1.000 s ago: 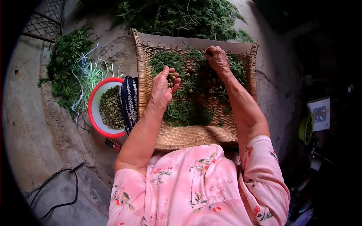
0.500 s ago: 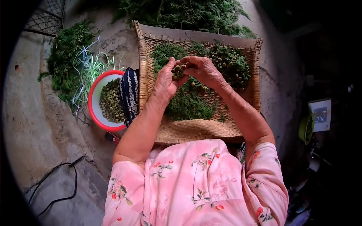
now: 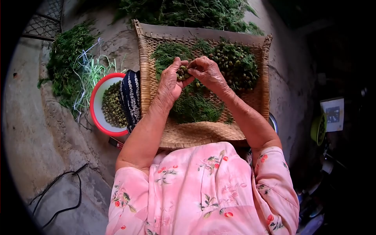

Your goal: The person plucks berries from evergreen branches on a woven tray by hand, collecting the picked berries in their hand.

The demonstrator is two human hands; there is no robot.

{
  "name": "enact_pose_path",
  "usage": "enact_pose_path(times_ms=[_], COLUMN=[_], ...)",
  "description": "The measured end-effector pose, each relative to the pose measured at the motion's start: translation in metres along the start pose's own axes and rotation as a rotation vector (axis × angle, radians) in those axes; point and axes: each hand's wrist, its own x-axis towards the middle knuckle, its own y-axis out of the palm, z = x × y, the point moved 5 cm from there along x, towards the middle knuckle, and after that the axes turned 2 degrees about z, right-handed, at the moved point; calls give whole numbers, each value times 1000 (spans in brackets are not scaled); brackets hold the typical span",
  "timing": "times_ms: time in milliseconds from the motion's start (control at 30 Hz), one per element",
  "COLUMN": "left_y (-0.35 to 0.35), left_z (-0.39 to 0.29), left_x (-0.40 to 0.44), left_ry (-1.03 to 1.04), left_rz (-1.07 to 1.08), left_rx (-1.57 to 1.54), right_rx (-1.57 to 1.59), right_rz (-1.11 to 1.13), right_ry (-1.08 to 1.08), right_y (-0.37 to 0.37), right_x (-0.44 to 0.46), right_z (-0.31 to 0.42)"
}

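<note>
My left hand (image 3: 171, 80) is curled round a small cluster of greenish-brown round seed pods (image 3: 182, 73) above a woven tray. Close against it, my right hand (image 3: 207, 72) has thumb and fingers pinched together at the cluster's right side; what sits between those fingertips is too small to make out. Under both hands the woven wicker tray (image 3: 144, 78) rests at my lap. Feathery green sprigs (image 3: 197, 107) lie in its near and left parts. Sprigs bearing many similar pods (image 3: 239, 70) are heaped on its right side.
A red-rimmed white basin (image 3: 94, 102) of loose pods stands left, partly covered by dark patterned cloth (image 3: 130, 96). Greenery piles lie beyond the tray (image 3: 188, 13) and far left (image 3: 64, 66), near pale plastic strings (image 3: 92, 80). A black cable (image 3: 79, 192) crosses the floor; a green bowl (image 3: 320, 129) is right.
My right hand's fingers have shifted slightly over the cluster, uncovering more of it. My left hand still holds it. The whole view has shifted a little.
</note>
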Motion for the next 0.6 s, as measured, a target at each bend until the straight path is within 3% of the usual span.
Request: enact_pose_path(times_ms=[33,100,233,367,400,500,567,600], left_y=[0,0,-11,-14,-17,-18,-19,-18], left_z=[-1,-2,-8,-23,-25,-24,-22,-22], left_x=[-1,-4,3,0,0,0,0,-1], left_ry=[-2,-20,7,104,84,52,19,20], left_rz=[-1,8,-27,-50,-67,-102,-120,-120], left_rx=[1,37,-27,-58,-54,-44,-7,-7], right_rx=[1,272,574,492,434,362,271,135], right_rz=[0,-8,-96,-81,67,148,106,0], right_ry=[2,205,291,271,271,257,262,163], right_y=[-1,-2,-18,-18,-13,-10,-11,-14], right_x=[1,0,-1,-4,-3,-1,4,6], right_z=[1,-5,-10,-12,-11,-5,-19,-29])
